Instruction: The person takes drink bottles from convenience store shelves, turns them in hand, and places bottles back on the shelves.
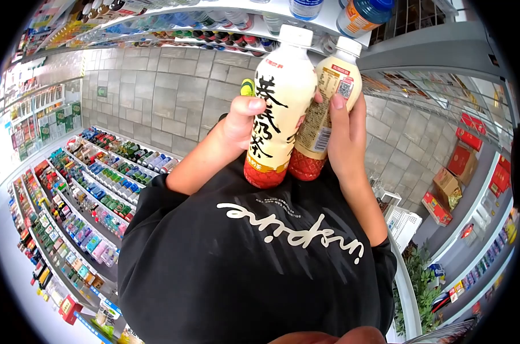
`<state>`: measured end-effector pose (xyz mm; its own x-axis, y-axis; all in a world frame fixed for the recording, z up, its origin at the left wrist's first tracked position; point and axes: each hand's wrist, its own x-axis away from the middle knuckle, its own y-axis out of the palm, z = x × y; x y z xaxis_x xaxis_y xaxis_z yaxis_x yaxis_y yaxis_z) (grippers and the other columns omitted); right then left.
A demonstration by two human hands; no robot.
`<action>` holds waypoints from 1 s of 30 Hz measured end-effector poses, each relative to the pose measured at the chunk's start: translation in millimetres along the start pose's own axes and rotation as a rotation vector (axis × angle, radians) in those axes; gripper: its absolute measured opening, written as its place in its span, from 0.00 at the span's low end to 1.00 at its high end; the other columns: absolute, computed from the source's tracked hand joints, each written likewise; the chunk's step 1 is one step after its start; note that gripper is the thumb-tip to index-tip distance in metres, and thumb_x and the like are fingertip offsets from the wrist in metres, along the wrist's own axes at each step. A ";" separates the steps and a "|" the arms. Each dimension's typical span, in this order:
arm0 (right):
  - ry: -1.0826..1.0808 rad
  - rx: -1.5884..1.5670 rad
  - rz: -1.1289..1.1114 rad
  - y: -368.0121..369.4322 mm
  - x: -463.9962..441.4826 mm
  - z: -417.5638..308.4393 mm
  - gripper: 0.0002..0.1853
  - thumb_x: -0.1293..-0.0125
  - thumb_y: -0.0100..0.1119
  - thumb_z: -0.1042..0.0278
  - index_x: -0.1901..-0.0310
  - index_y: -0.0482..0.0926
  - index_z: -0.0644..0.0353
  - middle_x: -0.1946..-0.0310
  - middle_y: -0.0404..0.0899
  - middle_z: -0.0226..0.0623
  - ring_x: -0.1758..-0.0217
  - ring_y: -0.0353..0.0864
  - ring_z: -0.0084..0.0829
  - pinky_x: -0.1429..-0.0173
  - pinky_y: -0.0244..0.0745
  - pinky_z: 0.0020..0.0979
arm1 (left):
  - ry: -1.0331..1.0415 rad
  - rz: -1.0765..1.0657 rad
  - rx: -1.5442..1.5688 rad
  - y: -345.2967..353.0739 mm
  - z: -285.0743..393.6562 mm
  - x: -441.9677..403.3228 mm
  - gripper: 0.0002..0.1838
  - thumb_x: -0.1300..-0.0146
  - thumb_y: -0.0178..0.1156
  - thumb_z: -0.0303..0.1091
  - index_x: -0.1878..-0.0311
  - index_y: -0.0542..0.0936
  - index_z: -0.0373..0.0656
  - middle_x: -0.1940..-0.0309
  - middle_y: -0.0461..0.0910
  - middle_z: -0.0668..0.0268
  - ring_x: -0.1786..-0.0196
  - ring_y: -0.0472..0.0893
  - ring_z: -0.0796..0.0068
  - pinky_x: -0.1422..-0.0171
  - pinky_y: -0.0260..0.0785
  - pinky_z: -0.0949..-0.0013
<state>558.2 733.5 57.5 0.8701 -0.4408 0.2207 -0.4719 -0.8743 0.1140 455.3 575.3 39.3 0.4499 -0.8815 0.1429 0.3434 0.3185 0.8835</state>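
Observation:
My left hand (237, 123) is closed round a milk tea bottle (285, 109) with a white cap, a cream sleeve with large black characters and a red base. Its thumb lies on the near side, and most of its fingers are hidden behind the bottle. My right hand (349, 143) grips a second milk tea bottle (314, 129), turned so that a gold text panel, a square code and a barcode show. Both bottles stand nearly upright, side by side in front of my chest, the first partly covering the second.
Shelves of drinks (231, 23) run along the top, with a blue-capped bottle (363, 17) close by. Packed shelves (93, 200) fill the left. Red cartons (463, 163), a white basket (405, 223) and a leafy plant (418, 281) are at right, beyond the tiled floor (174, 92).

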 end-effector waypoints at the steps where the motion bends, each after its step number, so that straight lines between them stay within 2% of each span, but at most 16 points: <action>1: -0.003 -0.001 -0.011 1.5 2.0 0.3 0.22 0.17 0.53 0.62 0.32 0.66 0.67 0.44 0.78 0.39 0.43 0.76 0.24 0.34 0.71 0.31 | -0.011 -0.018 0.003 0.1 1.2 2.7 0.45 0.46 0.69 0.52 0.28 0.70 0.37 0.37 0.80 0.55 0.49 0.85 0.68 0.42 0.80 0.66; 3: 0.007 -0.051 0.017 4.5 6.0 0.5 0.21 0.17 0.52 0.63 0.32 0.65 0.65 0.44 0.78 0.38 0.43 0.76 0.23 0.35 0.71 0.31 | -0.038 -0.037 0.011 -0.3 3.7 7.7 0.44 0.45 0.69 0.50 0.27 0.70 0.36 0.36 0.80 0.56 0.47 0.85 0.68 0.40 0.79 0.65; 5: -0.004 -0.052 0.010 0.6 7.6 3.3 0.20 0.17 0.50 0.65 0.31 0.64 0.65 0.44 0.77 0.37 0.43 0.75 0.23 0.36 0.71 0.31 | -0.092 -0.091 0.102 1.4 2.6 9.4 0.44 0.43 0.69 0.46 0.26 0.68 0.35 0.32 0.77 0.55 0.36 0.81 0.64 0.27 0.72 0.59; 7: 0.033 0.036 0.018 -4.6 13.5 8.8 0.24 0.15 0.44 0.60 0.26 0.62 0.66 0.35 0.75 0.41 0.34 0.75 0.29 0.28 0.66 0.33 | -0.113 -0.153 0.118 -3.2 0.1 12.2 0.44 0.41 0.69 0.46 0.24 0.66 0.35 0.29 0.75 0.55 0.30 0.78 0.61 0.23 0.68 0.57; 9: 0.027 0.038 0.012 -5.7 16.5 9.5 0.26 0.16 0.43 0.59 0.26 0.61 0.67 0.34 0.73 0.43 0.32 0.73 0.31 0.26 0.64 0.35 | -0.172 -0.178 0.109 -8.2 -0.4 16.2 0.46 0.40 0.69 0.46 0.22 0.64 0.35 0.27 0.73 0.55 0.26 0.75 0.60 0.21 0.66 0.57; 11: -0.004 0.041 0.015 -7.1 20.8 10.5 0.26 0.16 0.43 0.58 0.25 0.60 0.67 0.33 0.73 0.44 0.31 0.73 0.31 0.25 0.63 0.35 | -0.182 -0.179 0.051 -6.1 0.4 17.9 0.47 0.41 0.69 0.47 0.22 0.64 0.34 0.27 0.73 0.54 0.27 0.75 0.60 0.21 0.65 0.57; 12: -0.008 0.029 0.013 -7.2 22.7 11.2 0.27 0.16 0.42 0.58 0.25 0.59 0.67 0.33 0.72 0.44 0.31 0.72 0.32 0.25 0.62 0.35 | -0.195 0.030 -0.096 14.2 6.1 15.4 0.56 0.54 0.75 0.56 0.25 0.64 0.35 0.37 0.76 0.51 0.49 0.84 0.67 0.43 0.79 0.67; 13: -0.008 0.028 0.015 -6.4 23.8 9.8 0.27 0.16 0.42 0.58 0.25 0.59 0.67 0.33 0.72 0.44 0.31 0.72 0.32 0.25 0.62 0.35 | -0.197 0.029 -0.097 10.3 5.0 17.0 0.56 0.54 0.75 0.56 0.25 0.64 0.35 0.37 0.76 0.51 0.49 0.84 0.67 0.43 0.79 0.67; 15: -0.086 0.007 0.015 -3.6 24.0 5.4 0.24 0.18 0.46 0.67 0.27 0.58 0.68 0.41 0.75 0.41 0.41 0.75 0.27 0.32 0.69 0.33 | -0.180 -0.207 0.004 -4.1 0.9 20.8 0.47 0.41 0.68 0.47 0.23 0.64 0.33 0.27 0.73 0.54 0.27 0.75 0.60 0.21 0.64 0.56; 19: -0.099 -0.030 -0.009 -4.9 29.4 7.8 0.25 0.18 0.47 0.67 0.27 0.57 0.68 0.41 0.74 0.42 0.41 0.75 0.27 0.32 0.70 0.33 | -0.173 -0.226 0.027 -4.4 -3.2 23.4 0.49 0.41 0.69 0.48 0.22 0.62 0.32 0.26 0.72 0.53 0.26 0.74 0.60 0.21 0.64 0.57; 21: -0.068 -0.015 -0.016 -7.6 31.3 14.3 0.26 0.17 0.45 0.60 0.26 0.58 0.67 0.37 0.74 0.41 0.36 0.73 0.29 0.27 0.64 0.34 | -0.178 -0.217 -0.013 -3.3 -1.3 25.5 0.50 0.41 0.68 0.49 0.21 0.60 0.33 0.24 0.68 0.52 0.23 0.70 0.59 0.19 0.61 0.56; 22: -0.086 -0.005 -0.018 -5.6 33.5 12.2 0.26 0.17 0.45 0.61 0.27 0.58 0.67 0.38 0.74 0.41 0.36 0.73 0.29 0.28 0.65 0.34 | -0.177 -0.207 -0.003 -3.8 -0.4 28.3 0.50 0.41 0.68 0.50 0.21 0.60 0.33 0.24 0.68 0.52 0.23 0.70 0.59 0.19 0.61 0.55; 23: -0.101 -0.037 0.011 -3.5 32.6 14.2 0.26 0.19 0.52 0.64 0.28 0.58 0.68 0.42 0.75 0.41 0.42 0.75 0.27 0.34 0.71 0.34 | -0.176 -0.194 0.007 -0.9 -1.0 28.5 0.51 0.42 0.68 0.50 0.21 0.60 0.33 0.25 0.68 0.52 0.24 0.70 0.58 0.19 0.61 0.54; 24: -0.102 -0.014 0.012 -3.1 32.6 13.2 0.26 0.19 0.52 0.64 0.28 0.58 0.68 0.42 0.75 0.42 0.42 0.75 0.27 0.34 0.71 0.33 | -0.170 0.108 -0.223 35.0 8.8 17.7 0.55 0.62 0.72 0.63 0.34 0.69 0.34 0.45 0.79 0.51 0.50 0.83 0.66 0.45 0.78 0.68; 30: -0.127 0.034 -0.036 -5.6 27.6 4.8 0.27 0.20 0.54 0.64 0.28 0.59 0.68 0.42 0.76 0.42 0.42 0.76 0.28 0.35 0.72 0.33 | -0.131 0.116 -0.252 38.1 9.9 15.4 0.53 0.63 0.71 0.64 0.37 0.72 0.35 0.47 0.79 0.53 0.49 0.82 0.67 0.46 0.77 0.69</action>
<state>585.5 725.2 58.3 0.8984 -0.4292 0.0927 -0.4367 -0.8954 0.0865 467.2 570.4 79.6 0.3937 -0.8666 0.3065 0.4969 0.4812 0.7222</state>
